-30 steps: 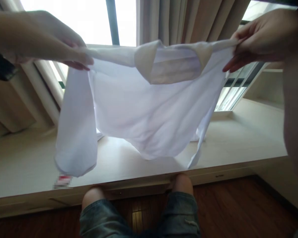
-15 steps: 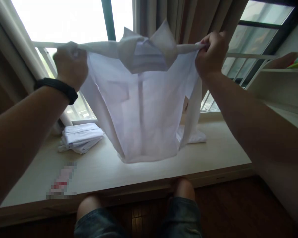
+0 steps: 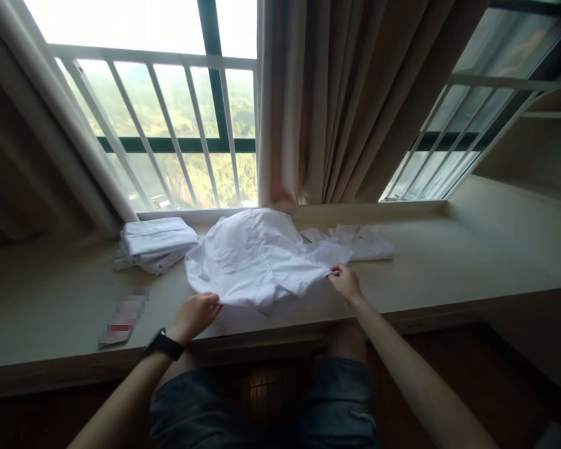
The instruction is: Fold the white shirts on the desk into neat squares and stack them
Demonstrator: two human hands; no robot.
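Observation:
A white collared shirt (image 3: 257, 255) lies billowed over the pale window ledge (image 3: 430, 268), its back part puffed up. At its near left corner my left hand (image 3: 199, 315), with a dark watch on the wrist, pinches the cloth. My right hand (image 3: 346, 282) grips the shirt's edge on the right between thumb and fingers. The collar is not visible now. Left of the shirt sits a stack of folded white garments (image 3: 158, 242). Another white garment (image 3: 364, 242) lies flat behind my right hand, partly covered by the shirt.
A blurred-out flat item with a red band (image 3: 124, 321) lies on the ledge at left. Behind the ledge are a white window railing (image 3: 156, 62) and beige curtains (image 3: 336, 100). A shelf unit (image 3: 518, 218) stands at right. My knees are against the ledge's front.
Both hands have come down from shoulder height, toward me. The shirt, held up spread by its shoulders before, now rests on the ledge with its near edge in my hands.

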